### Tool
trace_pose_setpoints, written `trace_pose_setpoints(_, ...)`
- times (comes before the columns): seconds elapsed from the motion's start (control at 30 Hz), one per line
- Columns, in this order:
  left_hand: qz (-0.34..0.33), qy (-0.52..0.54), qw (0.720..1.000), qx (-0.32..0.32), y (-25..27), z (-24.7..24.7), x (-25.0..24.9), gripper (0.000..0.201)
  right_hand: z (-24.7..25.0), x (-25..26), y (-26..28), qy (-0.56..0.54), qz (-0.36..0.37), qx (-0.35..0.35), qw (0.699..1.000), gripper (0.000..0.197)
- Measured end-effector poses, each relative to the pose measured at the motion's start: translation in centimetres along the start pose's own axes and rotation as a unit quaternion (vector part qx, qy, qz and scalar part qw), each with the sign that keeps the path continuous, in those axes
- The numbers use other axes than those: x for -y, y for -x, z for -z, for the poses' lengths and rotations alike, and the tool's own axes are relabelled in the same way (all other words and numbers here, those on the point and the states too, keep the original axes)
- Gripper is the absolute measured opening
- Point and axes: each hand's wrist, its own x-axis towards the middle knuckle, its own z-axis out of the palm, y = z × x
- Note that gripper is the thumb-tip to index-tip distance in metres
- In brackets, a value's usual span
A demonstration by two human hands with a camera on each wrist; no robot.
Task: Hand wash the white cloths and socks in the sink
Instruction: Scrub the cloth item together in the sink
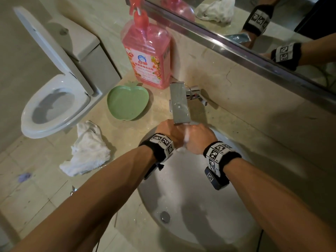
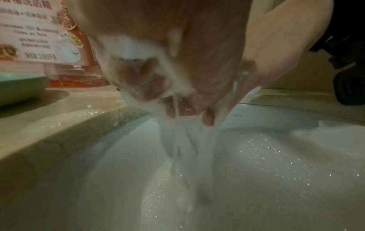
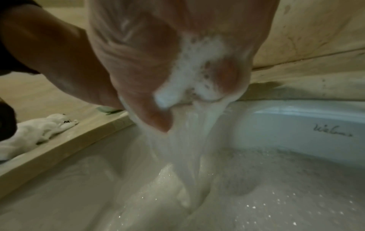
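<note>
Both my hands are together under the steel faucet (image 1: 180, 104), over the back of the white sink (image 1: 181, 188). My left hand (image 1: 169, 131) and right hand (image 1: 198, 137) press against each other, coated in white foam. In the left wrist view the left hand (image 2: 187, 109) points its fingers down while water streams off them. The right hand (image 3: 177, 93) has foam in its palm, and no cloth shows between the hands. A crumpled pile of white cloths (image 1: 89, 150) lies on the counter left of the sink, also visible as the white cloths (image 3: 39, 129).
A pink soap bottle (image 1: 147, 57) and a green apple-shaped dish (image 1: 127, 102) stand on the counter behind the cloths. The sink holds foamy water around the drain (image 1: 165, 216). A toilet (image 1: 54, 106) is at the left. A mirror (image 1: 254, 24) lines the wall.
</note>
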Motion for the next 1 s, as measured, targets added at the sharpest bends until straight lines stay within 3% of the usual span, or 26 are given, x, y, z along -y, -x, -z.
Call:
trace_pose_setpoints(0.07,-0.009,0.029,1.0,0.002,0.0,0.4,-0.2,0.014,0.0,0.0,0.0,-0.023,-0.004,0.001,1.0,0.029)
trace_pose_setpoints(0.13,-0.044,0.041,0.998,0.017,-0.1,0.7,0.2,0.016,-0.1,-0.1,0.1,-0.057,-0.012,-0.021,0.998,0.025)
trace_pose_setpoints(0.2,-0.078,0.138,0.986,0.056,-0.1,1.3,1.0,0.042,-0.6,-0.5,0.2,-0.088,-0.035,-0.039,0.995,0.038)
trace_pose_setpoints(0.27,-0.108,0.268,0.952,0.097,0.1,2.3,1.9,0.068,-0.9,-0.8,0.3,-0.111,-0.061,-0.023,0.992,0.053)
trace_pose_setpoints(0.3,-0.11,0.317,0.938,0.09,0.2,2.7,2.5,0.071,-1.0,-1.0,0.5,-0.147,-0.074,-0.001,0.986,0.058)
trace_pose_setpoints(0.43,-0.097,0.415,0.905,0.016,1.0,2.5,5.4,0.043,-0.6,-0.2,0.8,-0.416,-0.097,0.101,0.899,0.072)
trace_pose_setpoints(0.5,-0.116,0.417,0.902,0.013,1.8,2.4,6.2,0.045,-0.5,0.5,0.5,-0.466,-0.086,0.097,0.875,0.05)
trace_pose_setpoints(0.57,-0.12,0.403,0.907,-0.01,2.2,1.9,6.7,0.052,-0.2,1.3,0.4,-0.476,-0.072,0.068,0.874,0.03)
trace_pose_setpoints(0.67,-0.045,0.45,0.891,-0.051,2.6,1.4,6.9,0.052,-0.4,1.9,0.3,-0.491,-0.066,0.017,0.868,0.046)
trace_pose_setpoints(0.7,-0.041,0.46,0.885,-0.054,2.6,1.4,6.9,0.047,-0.4,2.0,0.4,-0.495,-0.068,0.007,0.866,0.055)
trace_pose_setpoints(0.8,-0.085,0.417,0.903,-0.055,2.5,1.2,6.9,0.037,-0.4,1.9,0.7,-0.509,-0.068,0.003,0.858,0.071)
trace_pose_setpoints(0.9,-0.109,0.384,0.916,-0.04,2.5,0.9,7.1,0.042,-0.4,1.3,1.1,-0.493,-0.061,0.012,0.868,0.045)
trace_pose_setpoints(1.0,-0.13,0.393,0.91,-0.029,2.6,0.6,6.6,0.025,-0.1,0.8,1.8,-0.462,-0.055,0.01,0.885,0.033)
